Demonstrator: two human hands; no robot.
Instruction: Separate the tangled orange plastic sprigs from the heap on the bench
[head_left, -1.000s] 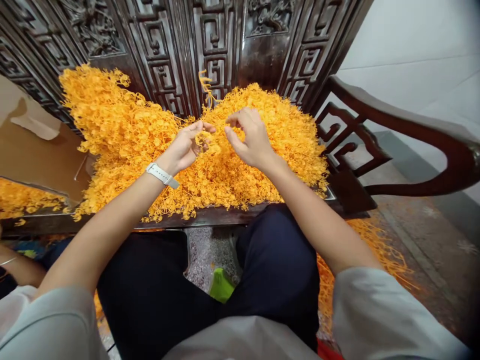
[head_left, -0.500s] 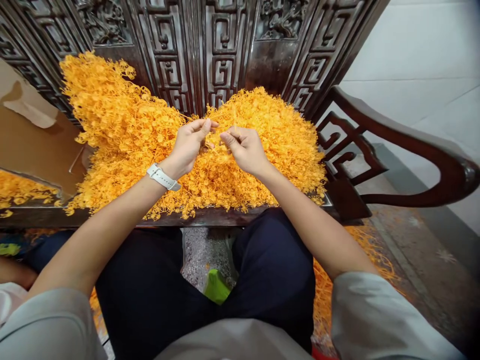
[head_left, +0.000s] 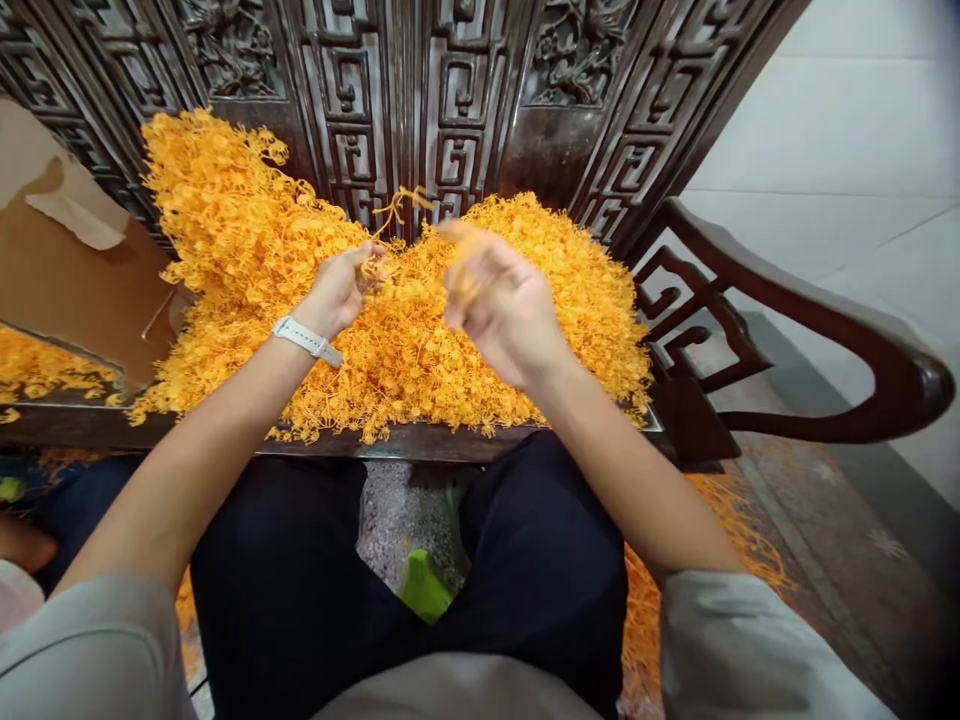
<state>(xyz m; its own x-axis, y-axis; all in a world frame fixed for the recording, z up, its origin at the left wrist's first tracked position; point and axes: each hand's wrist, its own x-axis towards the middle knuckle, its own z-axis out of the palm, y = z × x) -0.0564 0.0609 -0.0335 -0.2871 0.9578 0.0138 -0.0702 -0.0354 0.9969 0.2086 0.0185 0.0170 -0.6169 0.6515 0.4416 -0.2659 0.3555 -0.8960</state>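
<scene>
A big heap of orange plastic flower-like pieces (head_left: 420, 350) covers the wooden bench seat. My left hand (head_left: 339, 285), with a white band on its wrist, is closed at the left-middle of the heap. Between its thumb and fingers is a thin, branched orange plastic sprig (head_left: 403, 203) that sticks up to the right. To the right of it, my right hand (head_left: 506, 305) hovers over the heap, smeared by motion. An orange blur shows among its fingers; whether they hold a piece cannot be made out.
The carved dark wooden backrest (head_left: 409, 110) rises behind the heap, with a curved armrest (head_left: 825, 290) at the right. A torn cardboard box (head_left: 75, 250) stands at the left. Orange strands (head_left: 739, 525) lie on the floor. Another person's arm (head_left: 26, 540) shows at the lower left.
My hands were close together over the heap and have parted. The left hand has moved left with the sprig; the right has moved slightly right and its fingers have loosened.
</scene>
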